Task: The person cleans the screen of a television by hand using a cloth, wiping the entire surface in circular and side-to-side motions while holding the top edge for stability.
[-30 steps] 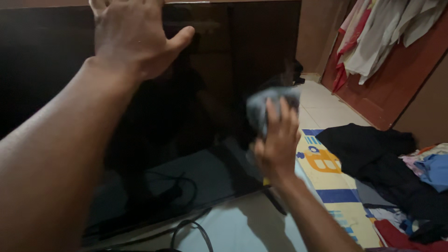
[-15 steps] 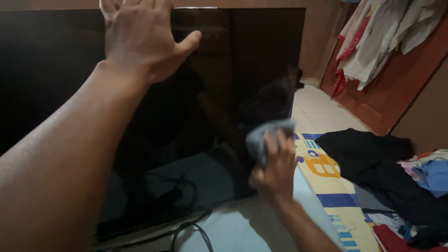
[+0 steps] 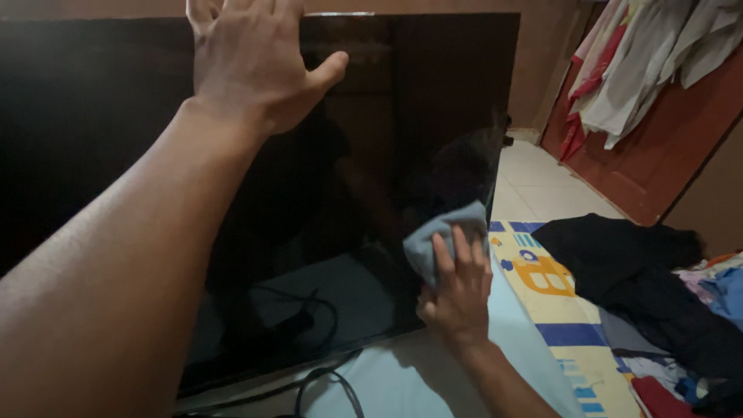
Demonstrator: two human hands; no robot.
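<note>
- Head view: left hand point(image 3: 251, 66) spread flat, gripping nothing, fingers hooked over the top edge of the dark flat screen point(image 3: 402, 108), likely steadying it.
- Right hand point(image 3: 458, 288) clutches a grey cloth point(image 3: 439, 232), pressed to the screen's lower right.
- Right of it: patterned mat point(image 3: 553, 306), dark clothes point(image 3: 619, 255). No labels readable.

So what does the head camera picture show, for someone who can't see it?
A person's right hand presses a grey cloth against the lower right part of a big dark flat screen, while the left hand rests on its top edge. Clothes lie heaped on a patterned mat to the right.
</note>
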